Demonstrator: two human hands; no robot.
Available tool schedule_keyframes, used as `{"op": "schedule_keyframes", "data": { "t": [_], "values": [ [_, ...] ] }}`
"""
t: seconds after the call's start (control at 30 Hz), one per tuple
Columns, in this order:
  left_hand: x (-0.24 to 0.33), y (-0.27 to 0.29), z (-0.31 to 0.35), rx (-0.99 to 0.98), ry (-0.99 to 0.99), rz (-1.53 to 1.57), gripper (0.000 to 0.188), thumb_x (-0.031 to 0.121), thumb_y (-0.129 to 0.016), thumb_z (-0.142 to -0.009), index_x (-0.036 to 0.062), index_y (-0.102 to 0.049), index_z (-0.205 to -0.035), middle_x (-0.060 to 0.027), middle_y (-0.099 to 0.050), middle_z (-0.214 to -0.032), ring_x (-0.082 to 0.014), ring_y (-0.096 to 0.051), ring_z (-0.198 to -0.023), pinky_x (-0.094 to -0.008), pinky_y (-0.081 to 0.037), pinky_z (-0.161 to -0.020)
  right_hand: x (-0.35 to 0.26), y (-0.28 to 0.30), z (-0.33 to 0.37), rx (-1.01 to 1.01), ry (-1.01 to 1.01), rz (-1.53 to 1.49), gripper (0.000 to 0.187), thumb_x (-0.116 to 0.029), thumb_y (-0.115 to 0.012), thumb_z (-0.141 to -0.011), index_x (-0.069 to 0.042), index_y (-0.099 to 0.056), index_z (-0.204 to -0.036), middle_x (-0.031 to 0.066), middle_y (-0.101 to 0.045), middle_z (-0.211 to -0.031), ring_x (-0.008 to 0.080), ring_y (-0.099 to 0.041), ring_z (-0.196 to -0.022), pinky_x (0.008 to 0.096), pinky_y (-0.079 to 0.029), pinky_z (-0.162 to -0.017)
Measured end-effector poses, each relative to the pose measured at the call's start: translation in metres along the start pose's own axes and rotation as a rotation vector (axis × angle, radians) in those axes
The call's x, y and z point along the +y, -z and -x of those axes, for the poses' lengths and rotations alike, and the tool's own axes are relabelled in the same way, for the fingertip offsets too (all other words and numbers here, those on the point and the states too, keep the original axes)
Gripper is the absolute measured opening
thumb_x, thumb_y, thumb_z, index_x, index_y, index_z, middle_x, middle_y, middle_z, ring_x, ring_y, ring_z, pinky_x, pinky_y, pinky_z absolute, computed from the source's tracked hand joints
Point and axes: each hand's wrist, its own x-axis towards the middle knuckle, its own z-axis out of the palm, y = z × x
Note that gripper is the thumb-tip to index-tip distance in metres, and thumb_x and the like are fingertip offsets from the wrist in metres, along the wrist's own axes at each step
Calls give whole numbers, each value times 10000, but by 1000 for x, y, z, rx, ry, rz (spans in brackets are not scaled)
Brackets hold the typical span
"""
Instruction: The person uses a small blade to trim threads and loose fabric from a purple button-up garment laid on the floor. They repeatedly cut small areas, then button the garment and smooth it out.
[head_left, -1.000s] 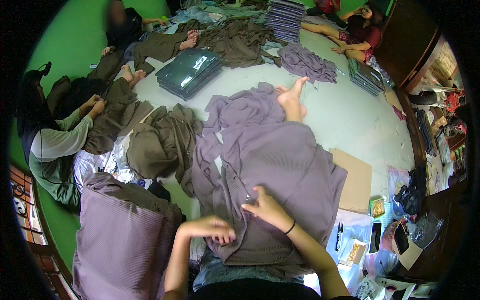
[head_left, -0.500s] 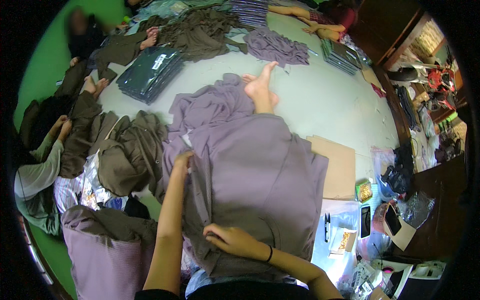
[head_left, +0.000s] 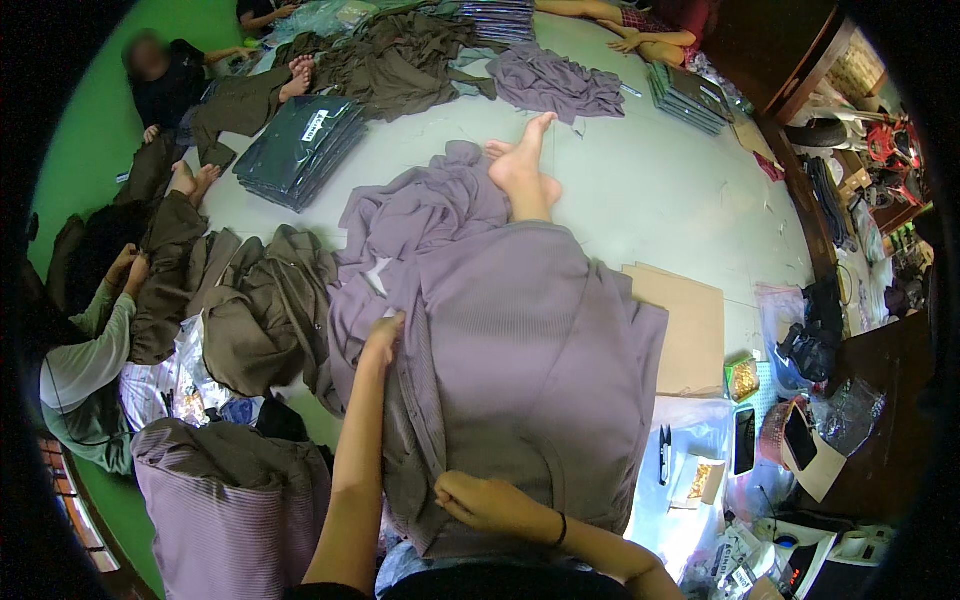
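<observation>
A mauve ribbed garment (head_left: 520, 340) lies spread over my lap and legs, with its sleeve and loose folds bunched toward my bare feet (head_left: 525, 175). My left hand (head_left: 383, 338) is closed on the cloth at the left side, near the upper end of a long buttoned-looking strip (head_left: 425, 400). Lower down, my right hand (head_left: 492, 505) rests on the garment with fingers curled in, pinching at the strip's lower part. Its fingertips are partly hidden.
On the left lie brown garments (head_left: 265, 310) and a rolled mauve cloth (head_left: 235, 510); co-workers sit beyond. Dark packaged stacks (head_left: 300, 150) stand ahead. At right are cardboard (head_left: 680, 325), thread snips (head_left: 665, 455), a phone (head_left: 744, 440) and a small box of gold-coloured bits (head_left: 697, 482).
The whole view has shifted slightly. Both hands keep their hold on the garment, and the strip between them lies a little farther right in the picture.
</observation>
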Motion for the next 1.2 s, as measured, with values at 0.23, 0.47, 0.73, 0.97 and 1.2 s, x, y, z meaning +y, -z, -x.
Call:
{"op": "schedule_keyframes", "data": {
  "t": [0.23,0.47,0.73,0.97,1.2],
  "values": [
    [55,13,28,100,-139,-66,174,194,-626,-765,29,-581,-800,15,-489,-621,-93,-415,-532,-235,-342,-496,-19,5,9,-234,33,289,520,-118,-460,-830,-112,-254,-1307,177,-540,-694,314,-567,-565,404,-466,-508],
    [209,-9,51,66,-522,50,198,250,-626,-780,80,-529,-750,-19,-529,-695,-99,-470,-576,-230,-390,-519,-29,63,34,-403,-180,222,580,-148,-488,-837,-123,-219,-1351,159,-602,-863,306,-565,-552,374,-473,-543],
    [168,-140,72,-505,-432,-86,424,230,-473,-887,15,-337,-1226,-119,-530,-1035,-178,-567,-899,-277,-518,-659,25,67,37,265,-229,385,633,-150,-635,-721,-159,-339,-1281,159,-467,-1073,287,-508,-921,375,-430,-783],
    [107,-138,115,-695,-246,77,290,228,-362,-928,-21,-465,-1035,-135,-591,-854,-187,-612,-727,-270,-521,-653,52,64,34,229,-231,746,377,-87,-597,-701,-83,-485,-1061,112,-459,-896,265,-511,-814,363,-460,-681],
    [116,-162,153,-935,108,-197,491,424,-463,-861,-32,-497,-1040,-133,-595,-873,-202,-607,-777,-310,-511,-698,-4,95,74,297,-106,152,215,-7,-560,-705,-48,-470,-896,102,-476,-819,238,-536,-710,315,-453,-631]
  ]
}}
